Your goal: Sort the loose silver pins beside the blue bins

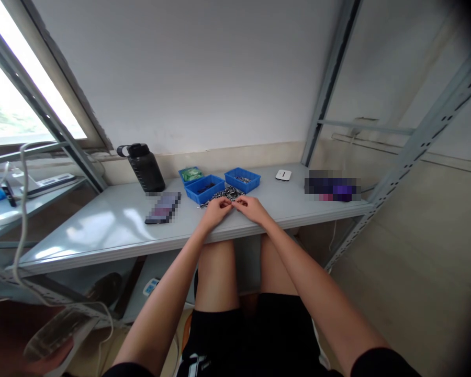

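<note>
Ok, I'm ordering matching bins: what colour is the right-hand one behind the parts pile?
The right-hand bin is blue, best seen in the head view.

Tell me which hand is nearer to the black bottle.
Left. The left hand is to the right of the black bottle and closer to the table's front edge; the right hand is farther right.

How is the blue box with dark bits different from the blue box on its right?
The first box holds dark bits; the other box holds paler bits. The first box sits nearer the table's front edge; the other box sits farther back. Both are blue and open on top.
</note>
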Tool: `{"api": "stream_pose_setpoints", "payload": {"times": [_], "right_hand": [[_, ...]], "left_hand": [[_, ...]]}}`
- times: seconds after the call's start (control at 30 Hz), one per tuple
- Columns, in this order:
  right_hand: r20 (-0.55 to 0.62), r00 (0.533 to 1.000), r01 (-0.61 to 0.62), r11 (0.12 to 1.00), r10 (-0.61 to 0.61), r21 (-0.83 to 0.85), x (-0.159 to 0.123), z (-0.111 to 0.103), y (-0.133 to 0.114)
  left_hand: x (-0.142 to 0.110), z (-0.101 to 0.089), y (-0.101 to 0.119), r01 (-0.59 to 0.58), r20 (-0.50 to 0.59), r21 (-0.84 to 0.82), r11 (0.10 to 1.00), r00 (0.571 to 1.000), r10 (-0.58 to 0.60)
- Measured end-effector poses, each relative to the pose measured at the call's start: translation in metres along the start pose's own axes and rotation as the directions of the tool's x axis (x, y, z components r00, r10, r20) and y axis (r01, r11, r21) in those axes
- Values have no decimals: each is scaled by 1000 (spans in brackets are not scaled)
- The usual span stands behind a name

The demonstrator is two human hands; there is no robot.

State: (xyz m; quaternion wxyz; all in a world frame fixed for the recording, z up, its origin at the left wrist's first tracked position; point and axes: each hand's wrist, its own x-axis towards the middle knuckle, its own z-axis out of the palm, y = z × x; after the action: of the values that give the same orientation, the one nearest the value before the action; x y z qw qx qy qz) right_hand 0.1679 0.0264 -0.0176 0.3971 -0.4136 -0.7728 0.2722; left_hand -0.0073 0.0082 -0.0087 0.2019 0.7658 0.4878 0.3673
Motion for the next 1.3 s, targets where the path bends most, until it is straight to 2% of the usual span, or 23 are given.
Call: {"api": "stream_pose_setpoints", "payload": {"times": [0.4,0.73,1.03,1.3], "right_hand": [[-6,1000,-19,999,19,-43,2,1,0],[74,997,16,993,-7,-118,2,0,0],[88,996,48,983,-33,-176,2,3,2],[11,1000,-8,993,9,-116,3,2,1]], "left_hand": [[2,-1,-2,-28,-8,28,999,1000,28],[2,-2,-1,24,-67,2,1000,997,-24],[4,-2,-1,37,-69,-87,996,997,-43],[1,2,0,92,-74,-239,967,991,-113]]}}
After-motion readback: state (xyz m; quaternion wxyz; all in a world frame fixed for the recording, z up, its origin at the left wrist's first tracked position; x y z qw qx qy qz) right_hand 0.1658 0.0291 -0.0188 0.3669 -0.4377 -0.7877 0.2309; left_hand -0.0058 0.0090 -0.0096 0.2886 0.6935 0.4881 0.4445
